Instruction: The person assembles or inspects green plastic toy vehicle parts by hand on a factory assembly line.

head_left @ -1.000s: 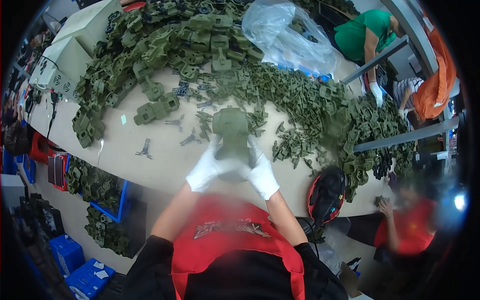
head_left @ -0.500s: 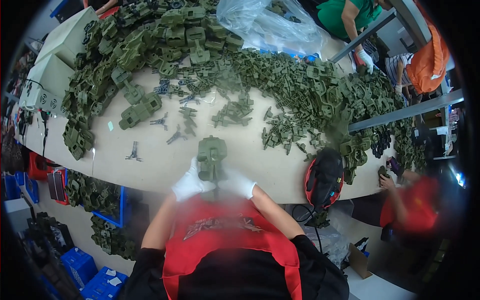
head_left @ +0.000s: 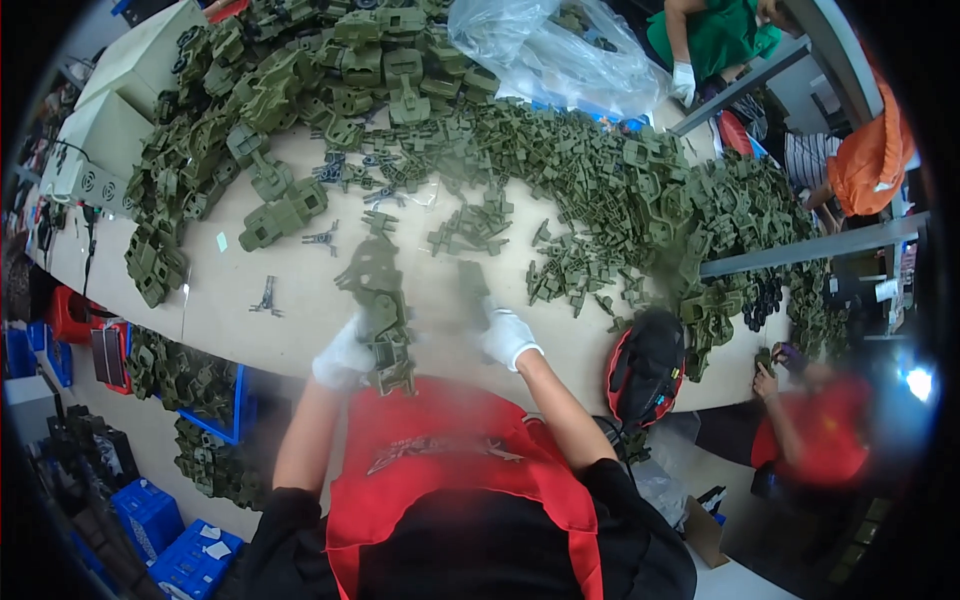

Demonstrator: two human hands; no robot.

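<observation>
My left hand [head_left: 343, 354], in a white glove, is closed around a long olive-green plastic toy-vehicle part [head_left: 388, 325] near the table's front edge. Its far end is smeared by motion. To the right, my white-gloved right hand [head_left: 508, 337] grips a smaller green plastic piece [head_left: 472, 283], too blurred to name more closely. A gap separates the two green parts. Beyond them lie small green connector pieces [head_left: 475, 225] and grey forked pieces [head_left: 265, 296]. A larger green vehicle body [head_left: 284, 213] rests to the left.
Heaped green vehicle bodies [head_left: 270, 90] fill the far left; small green parts [head_left: 590, 170] pile up across the far right. A black-and-red case [head_left: 648, 368] sits at the front right edge. A metal bar [head_left: 815, 247] crosses the right side. Co-workers sit and stand around the right.
My hands have drawn apart. The green vehicle body held between them has given way to one part in the left hand and a smaller piece in the right.
</observation>
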